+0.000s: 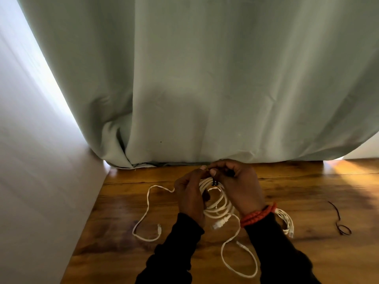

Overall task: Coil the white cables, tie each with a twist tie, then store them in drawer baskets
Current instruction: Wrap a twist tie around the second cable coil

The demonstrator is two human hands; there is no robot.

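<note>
Two hands, left hand [189, 193] and right hand [238, 185], pinch a twist tie [215, 182] onto one coil [218, 203]; loose cable [146, 212] beside the grip remains uncoiled, nothing stored

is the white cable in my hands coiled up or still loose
Coiled, with ends trailing. The white cable forms stacked loops between the left hand and right hand, which pinch a black twist tie at the top.

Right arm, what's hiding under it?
Under the right arm a bunch of white cable pokes out on the table, plug ends showing. The rest is covered by the sleeve, so I can't tell if it's tied.
</note>
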